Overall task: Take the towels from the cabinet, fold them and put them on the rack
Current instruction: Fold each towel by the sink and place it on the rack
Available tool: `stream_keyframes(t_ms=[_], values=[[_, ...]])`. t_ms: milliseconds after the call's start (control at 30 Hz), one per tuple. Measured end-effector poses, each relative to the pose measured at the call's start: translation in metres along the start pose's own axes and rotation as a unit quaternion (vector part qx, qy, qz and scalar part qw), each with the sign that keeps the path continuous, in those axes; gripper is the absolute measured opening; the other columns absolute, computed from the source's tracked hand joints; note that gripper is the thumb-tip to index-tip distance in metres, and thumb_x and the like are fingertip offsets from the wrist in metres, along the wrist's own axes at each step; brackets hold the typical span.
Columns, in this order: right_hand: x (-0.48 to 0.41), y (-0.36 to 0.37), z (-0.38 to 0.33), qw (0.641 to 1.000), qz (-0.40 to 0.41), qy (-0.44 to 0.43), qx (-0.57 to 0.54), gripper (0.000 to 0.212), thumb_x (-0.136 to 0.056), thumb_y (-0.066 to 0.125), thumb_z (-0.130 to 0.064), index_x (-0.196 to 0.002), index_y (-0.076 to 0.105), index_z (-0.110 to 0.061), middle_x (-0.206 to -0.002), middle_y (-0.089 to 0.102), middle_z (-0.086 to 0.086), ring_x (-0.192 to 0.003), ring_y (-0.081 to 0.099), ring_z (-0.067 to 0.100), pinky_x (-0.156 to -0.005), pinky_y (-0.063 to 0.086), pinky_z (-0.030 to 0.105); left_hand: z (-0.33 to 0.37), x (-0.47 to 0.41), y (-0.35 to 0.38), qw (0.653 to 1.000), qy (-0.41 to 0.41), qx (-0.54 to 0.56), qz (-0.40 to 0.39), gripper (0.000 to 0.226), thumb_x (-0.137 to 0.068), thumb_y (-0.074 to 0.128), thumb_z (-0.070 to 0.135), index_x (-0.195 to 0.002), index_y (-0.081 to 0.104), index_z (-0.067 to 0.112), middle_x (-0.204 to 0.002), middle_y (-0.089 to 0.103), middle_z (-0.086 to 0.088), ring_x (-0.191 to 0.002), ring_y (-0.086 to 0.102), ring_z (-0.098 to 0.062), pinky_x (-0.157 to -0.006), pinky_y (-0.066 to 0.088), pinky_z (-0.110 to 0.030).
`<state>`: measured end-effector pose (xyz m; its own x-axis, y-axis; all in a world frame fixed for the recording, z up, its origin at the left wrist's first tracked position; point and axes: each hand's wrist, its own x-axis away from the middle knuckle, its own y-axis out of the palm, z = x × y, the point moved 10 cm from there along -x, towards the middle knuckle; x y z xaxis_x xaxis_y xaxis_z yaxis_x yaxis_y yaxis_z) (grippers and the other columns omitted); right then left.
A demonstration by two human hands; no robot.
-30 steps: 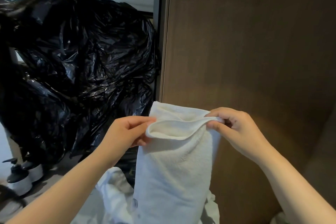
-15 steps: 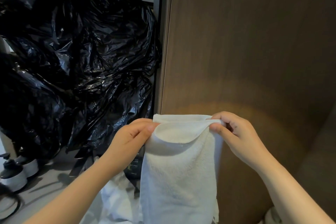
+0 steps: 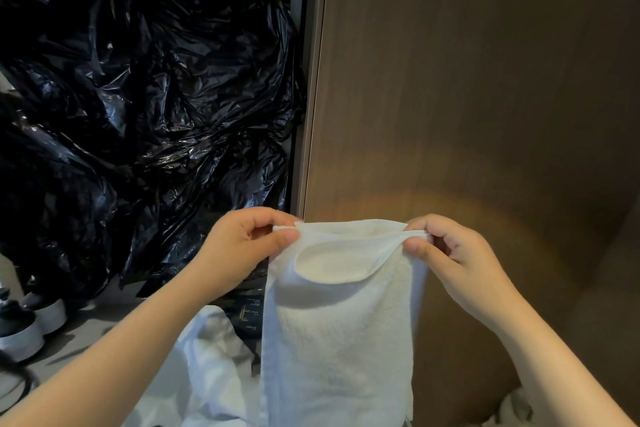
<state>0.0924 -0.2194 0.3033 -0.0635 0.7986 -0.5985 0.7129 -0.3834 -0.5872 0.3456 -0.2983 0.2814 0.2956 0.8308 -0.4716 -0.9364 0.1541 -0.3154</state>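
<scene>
The left hand (image 3: 242, 250) and right hand (image 3: 457, 260) pinch the top corners of the white terry-cloth towel (image 3: 339, 340), which hangs before the brown wooden panel (image 3: 485, 80). The left, flatter-fingered a second ago, now grips, likely readying the fold.

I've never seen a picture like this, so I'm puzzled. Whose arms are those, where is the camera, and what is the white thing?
There is no machine here. The camera sits on a person's head and looks forward and down, so you see their own two arms, as if through their eyes. The left hand and the right hand each pinch a top corner of a white towel, which hangs down between them. Its front layer sags open at the top. Behind it is a brown wooden panel. To the left are shiny black plastic bags. Lower down is more white cloth, and two black-and-white bottles stand on a grey surface.
</scene>
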Motion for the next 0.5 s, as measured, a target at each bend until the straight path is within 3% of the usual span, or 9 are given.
stream_keyframes(t_ms=[33,100,167,233,300,400,500], values=[[0.0,0.003,-0.003,1.0,-0.005,-0.005,-0.004,0.01,-0.094,0.06,-0.029,-0.088,0.065,-0.034,-0.093,0.066,-0.019,-0.096,0.063,0.006,-0.075,0.053,0.016,-0.003,0.001,0.008,0.999,-0.015,0.02,-0.025,0.009,-0.086,0.069,0.024,-0.08,0.075,0.028,-0.107,0.073,0.01,-0.095,0.07,-0.022,-0.087,0.057,-0.033],[-0.001,0.006,-0.007,1.0,-0.005,-0.012,-0.016,0.011,-0.095,0.06,-0.027,-0.089,0.065,-0.034,-0.094,0.066,-0.019,-0.097,0.063,0.006,-0.077,0.052,0.015,-0.009,0.005,0.019,0.995,-0.048,0.071,-0.058,0.01,-0.084,0.068,0.031,-0.081,0.075,0.024,-0.115,0.07,0.014,-0.1,0.069,-0.015,-0.094,0.053,-0.039],[0.0,0.005,-0.007,1.0,-0.004,-0.014,-0.016,0.011,-0.095,0.06,-0.026,-0.09,0.066,-0.033,-0.093,0.066,-0.019,-0.096,0.063,0.007,-0.076,0.052,0.016,-0.014,0.01,0.023,0.991,-0.063,0.099,-0.064,0.021,-0.08,0.067,0.038,-0.085,0.075,0.02,-0.103,0.073,-0.006,-0.087,0.064,-0.025,-0.086,0.05,-0.045],[0.002,0.005,-0.006,1.0,-0.01,-0.019,-0.009,0.01,-0.095,0.06,-0.025,-0.089,0.067,-0.032,-0.092,0.066,-0.018,-0.095,0.063,0.008,-0.074,0.053,0.019,-0.014,0.011,0.019,0.993,-0.063,0.097,-0.03,0.02,-0.08,0.068,0.037,-0.085,0.076,0.019,-0.091,0.064,-0.032,-0.07,0.054,-0.025,-0.071,0.048,-0.037],[0.003,0.005,-0.005,1.0,-0.017,-0.023,0.004,0.01,-0.094,0.061,-0.027,-0.088,0.067,-0.033,-0.092,0.066,-0.018,-0.094,0.063,0.008,-0.072,0.054,0.022,-0.012,0.011,0.013,0.994,-0.06,0.094,0.009,0.011,-0.082,0.072,0.029,-0.082,0.077,0.019,-0.085,0.06,-0.037,-0.064,0.05,-0.023,-0.062,0.047,-0.029],[0.005,0.003,-0.005,0.997,-0.035,-0.037,0.055,0.008,-0.093,0.06,-0.034,-0.087,0.065,-0.032,-0.094,0.065,-0.019,-0.095,0.063,0.006,-0.072,0.056,0.022,-0.009,0.009,0.007,0.995,-0.045,0.085,0.038,0.004,-0.081,0.074,0.023,-0.081,0.078,0.021,-0.08,0.063,-0.033,-0.065,0.053,-0.028,-0.067,0.051,-0.045],[0.01,0.006,0.001,0.988,-0.083,-0.034,0.124,0.009,-0.088,0.058,-0.045,-0.096,0.062,-0.042,-0.098,0.062,-0.026,-0.098,0.061,0.001,-0.076,0.056,0.016,-0.007,0.005,-0.005,0.991,-0.03,0.089,0.092,0.009,-0.083,0.074,0.017,-0.078,0.078,0.022,-0.061,0.064,-0.011,-0.058,0.051,-0.026,-0.06,0.047,-0.038]])
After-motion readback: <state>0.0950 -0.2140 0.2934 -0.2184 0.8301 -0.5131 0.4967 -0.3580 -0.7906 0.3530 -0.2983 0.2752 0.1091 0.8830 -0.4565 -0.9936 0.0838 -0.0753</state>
